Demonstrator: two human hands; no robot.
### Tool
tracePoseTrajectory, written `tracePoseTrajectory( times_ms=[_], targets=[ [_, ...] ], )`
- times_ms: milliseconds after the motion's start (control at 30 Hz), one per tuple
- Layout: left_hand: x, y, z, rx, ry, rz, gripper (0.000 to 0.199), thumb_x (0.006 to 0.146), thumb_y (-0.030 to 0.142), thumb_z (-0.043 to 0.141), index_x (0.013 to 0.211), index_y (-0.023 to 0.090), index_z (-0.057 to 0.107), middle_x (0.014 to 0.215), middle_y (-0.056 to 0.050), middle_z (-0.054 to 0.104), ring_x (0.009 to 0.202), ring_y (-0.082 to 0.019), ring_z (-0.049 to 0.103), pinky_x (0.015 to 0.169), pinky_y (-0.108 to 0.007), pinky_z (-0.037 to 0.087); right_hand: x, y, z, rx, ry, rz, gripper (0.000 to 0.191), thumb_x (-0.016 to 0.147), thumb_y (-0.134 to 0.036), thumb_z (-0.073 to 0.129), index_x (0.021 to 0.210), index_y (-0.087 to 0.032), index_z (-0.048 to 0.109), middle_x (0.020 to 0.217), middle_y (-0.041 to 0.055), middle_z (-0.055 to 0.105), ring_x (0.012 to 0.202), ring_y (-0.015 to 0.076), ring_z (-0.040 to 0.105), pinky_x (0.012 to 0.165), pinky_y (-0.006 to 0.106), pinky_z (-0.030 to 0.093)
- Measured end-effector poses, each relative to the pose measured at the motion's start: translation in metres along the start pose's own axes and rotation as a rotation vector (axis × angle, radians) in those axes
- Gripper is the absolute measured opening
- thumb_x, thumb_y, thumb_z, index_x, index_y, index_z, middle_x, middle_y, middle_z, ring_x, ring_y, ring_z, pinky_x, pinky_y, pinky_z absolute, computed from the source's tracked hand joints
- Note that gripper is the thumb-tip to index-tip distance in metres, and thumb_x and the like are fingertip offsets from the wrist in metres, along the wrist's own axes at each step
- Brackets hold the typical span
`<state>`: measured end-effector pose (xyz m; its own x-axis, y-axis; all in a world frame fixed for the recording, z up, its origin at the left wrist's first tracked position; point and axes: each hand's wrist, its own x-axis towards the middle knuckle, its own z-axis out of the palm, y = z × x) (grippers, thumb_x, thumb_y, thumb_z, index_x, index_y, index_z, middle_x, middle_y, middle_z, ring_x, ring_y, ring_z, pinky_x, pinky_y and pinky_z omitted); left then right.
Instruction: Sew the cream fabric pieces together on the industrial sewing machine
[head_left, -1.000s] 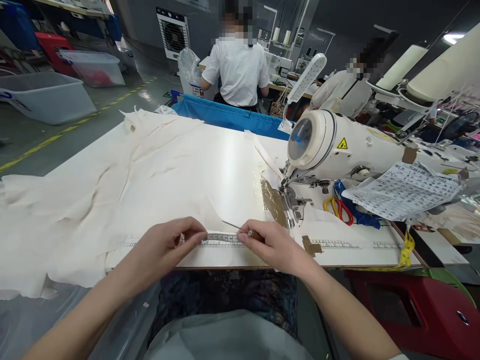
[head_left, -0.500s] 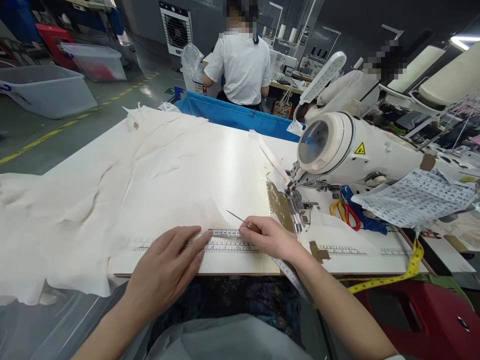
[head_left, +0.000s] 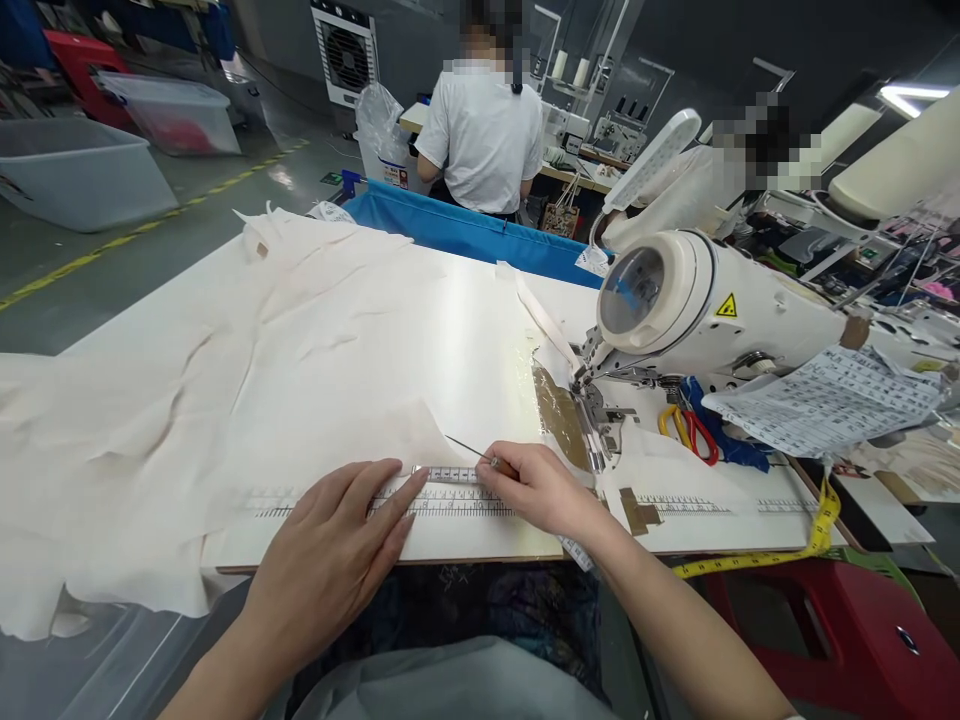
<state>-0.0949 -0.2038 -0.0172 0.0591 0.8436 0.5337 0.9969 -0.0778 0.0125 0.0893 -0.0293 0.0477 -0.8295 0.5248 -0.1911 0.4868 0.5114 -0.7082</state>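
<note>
While the left hand lies flat by one end of a white measuring tape, the right hand grips an awl further along it.
The left hand is open, fingers extended, index fingertip at the tape's end, with nothing in its grasp; its palm covers part of a printed scale on the bench. The right hand is closed around the awl's handle, mostly hidden by the fingers, its thin spike pointing left; whether it also pinches the tape is unclear. The tape vanishes beneath that hand and reappears below the wrist at the bench's front edge. Pale cloth spreads leftward, its border hard to make out against the white top.
</note>
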Motion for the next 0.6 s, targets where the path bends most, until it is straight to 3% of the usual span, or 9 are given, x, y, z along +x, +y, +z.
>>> tracePoseTrajectory(
  times_ms=[333,600],
  targets=[
    [0.007,-0.001,-0.003,-0.008,0.014,0.019,0.042,0.103,0.033,0.04,0.138,0.017,0.057,0.12,-0.014,0.062,0.101,-0.031,0.06,0.084,-0.044,0.047,-0.025,0.014,-0.013,-0.06,0.112,0.009,0.013,0.101,-0.021,0.056,0.089,-0.02,0.06,0.061,-0.0086,0.042,0.06,0.0123,0.045,0.058,0.024,0.027],
    [-0.002,-0.009,0.008,-0.063,-0.012,-0.013,0.044,0.103,0.038,0.042,0.139,0.021,0.06,0.121,-0.013,0.064,0.1,-0.031,0.062,0.089,-0.048,0.05,-0.02,0.019,-0.001,-0.371,0.172,0.04,0.008,0.1,-0.021,0.058,0.093,-0.02,0.06,0.082,-0.0007,0.068,0.075,0.0169,0.061,0.06,0.026,0.028]
  ],
)
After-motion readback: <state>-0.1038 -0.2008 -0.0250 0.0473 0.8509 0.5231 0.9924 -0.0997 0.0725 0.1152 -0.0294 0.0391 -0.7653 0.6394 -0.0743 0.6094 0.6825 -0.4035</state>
